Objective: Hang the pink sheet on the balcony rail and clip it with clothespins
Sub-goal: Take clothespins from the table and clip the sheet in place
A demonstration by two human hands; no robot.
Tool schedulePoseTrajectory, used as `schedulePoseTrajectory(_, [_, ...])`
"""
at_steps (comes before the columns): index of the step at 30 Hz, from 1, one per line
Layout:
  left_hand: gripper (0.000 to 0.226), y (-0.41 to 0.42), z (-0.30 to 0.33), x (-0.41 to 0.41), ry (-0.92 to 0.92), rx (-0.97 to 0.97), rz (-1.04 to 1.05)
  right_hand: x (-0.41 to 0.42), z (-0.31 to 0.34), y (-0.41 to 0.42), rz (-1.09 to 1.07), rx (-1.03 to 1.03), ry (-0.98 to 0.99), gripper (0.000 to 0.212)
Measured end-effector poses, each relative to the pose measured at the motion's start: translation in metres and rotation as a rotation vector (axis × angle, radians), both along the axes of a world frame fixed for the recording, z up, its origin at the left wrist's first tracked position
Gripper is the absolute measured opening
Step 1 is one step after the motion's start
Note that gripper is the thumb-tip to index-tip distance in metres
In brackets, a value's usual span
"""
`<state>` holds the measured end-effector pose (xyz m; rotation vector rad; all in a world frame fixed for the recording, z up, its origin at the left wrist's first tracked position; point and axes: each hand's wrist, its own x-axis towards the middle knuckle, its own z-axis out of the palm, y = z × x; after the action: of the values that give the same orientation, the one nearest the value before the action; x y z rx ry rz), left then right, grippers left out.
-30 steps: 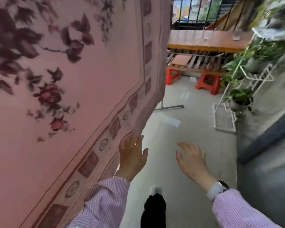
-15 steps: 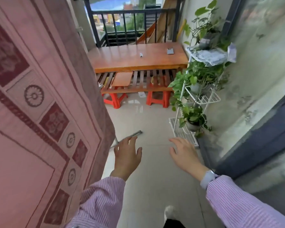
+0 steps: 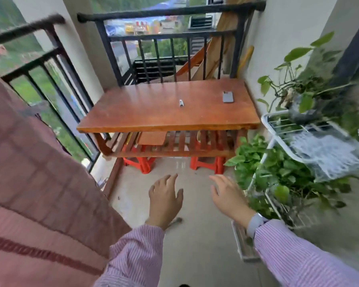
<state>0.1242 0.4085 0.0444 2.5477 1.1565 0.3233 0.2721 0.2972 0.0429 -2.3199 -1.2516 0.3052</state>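
Note:
The pink sheet (image 3: 33,183) with dark red border stripes hangs at the left, draped over the left part of the black balcony rail (image 3: 35,61). A small clothespin (image 3: 181,102) lies on the wooden table (image 3: 153,112) ahead. My left hand (image 3: 166,200) and my right hand (image 3: 229,196) are both held out over the floor, fingers spread, holding nothing. Both hands are apart from the sheet and well short of the table.
A grey phone (image 3: 228,97) lies on the table's right side. Two red plastic stools (image 3: 142,163) stand under the table. A white wire plant rack (image 3: 278,129) with leafy pots lines the right wall. Tiled floor (image 3: 195,235) lies between sheet and rack.
The view has swung away from the sheet toward the table and risen. My left hand has come off the sheet's edge. Both hands have moved forward, still holding nothing.

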Motion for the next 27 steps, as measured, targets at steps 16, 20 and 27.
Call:
schedulePoseTrajectory(16, [0.050, 0.340, -0.043, 0.223, 0.024, -0.110, 0.073, 0.221, -0.036, 0.347, -0.079, -0.013, 0.174, 0.038])
schedulePoseTrajectory(20, [0.051, 0.398, -0.062, 0.264, 0.130, -0.165, 0.061, 0.267, -0.055, 0.413, -0.075, -0.090, 0.242, 0.039])
schedulePoseTrajectory(27, [0.059, 0.490, -0.118, 0.316, 0.318, -0.350, 0.067, 0.346, -0.108, 0.547, -0.110, -0.226, 0.286, 0.044])
